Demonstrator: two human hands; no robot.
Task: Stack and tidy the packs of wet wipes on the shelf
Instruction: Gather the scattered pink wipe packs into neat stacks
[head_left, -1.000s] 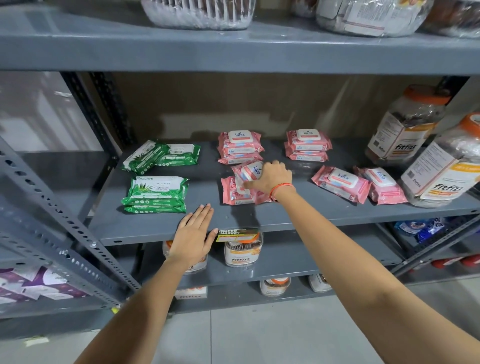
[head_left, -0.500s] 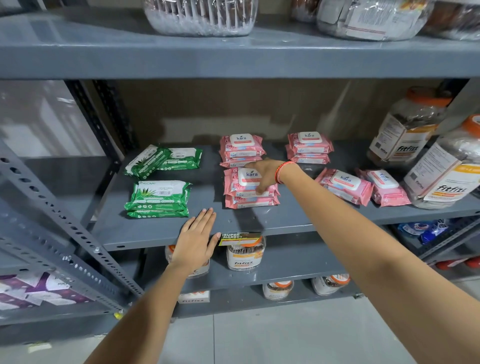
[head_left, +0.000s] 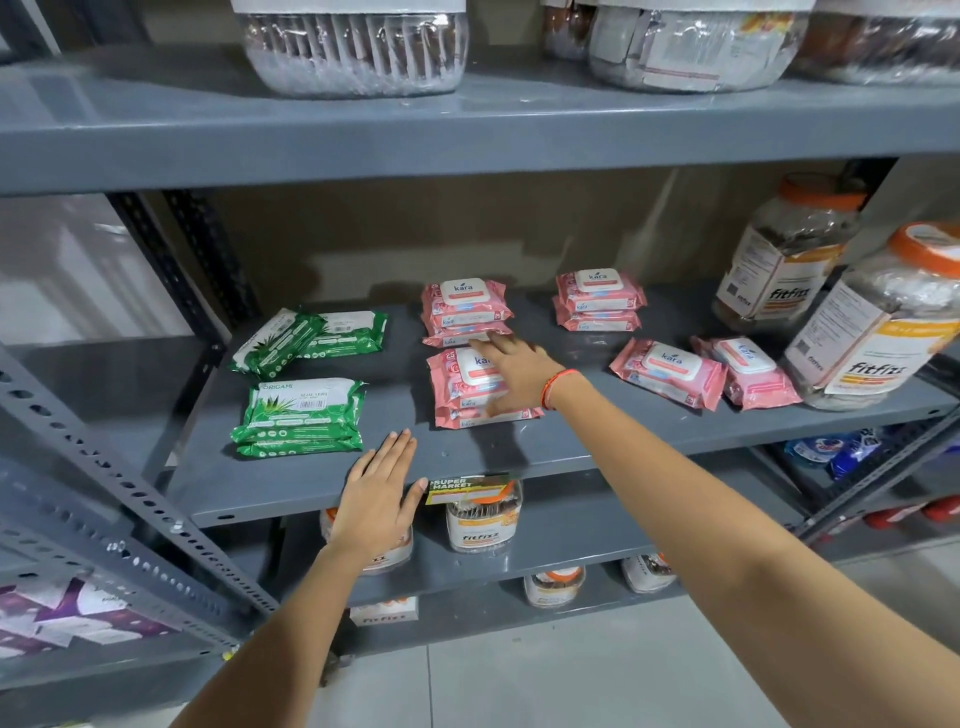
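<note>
The front pink stack (head_left: 480, 387) of wet wipes sits near the middle of the grey shelf (head_left: 571, 441), a few packs high, its top pack showing a white flip lid. The right hand (head_left: 517, 371) lies over the right side of that stack with its fingers spread and flat, holding nothing; the index finger reaches toward the lower edge of the rear pink stack (head_left: 466, 312) just behind. An orange band circles the right wrist. A second rear pink stack (head_left: 597, 306) stands to the right, well apart from the first. Two single pink packs (head_left: 667, 371) (head_left: 745, 376) lie tilted near the right end, touching each other. On the left side, a green stack (head_left: 301, 415) sits near the front edge, and two more green packs (head_left: 311, 340) lie askew behind it, one overlapping the other. The left hand (head_left: 379, 499) rests flat, fingers together, on the front edge of the shelf, empty. Two clear jars (head_left: 857, 322) with orange lids stand at the far right, and a yellow price tag (head_left: 467, 488) hangs on the shelf lip
</note>
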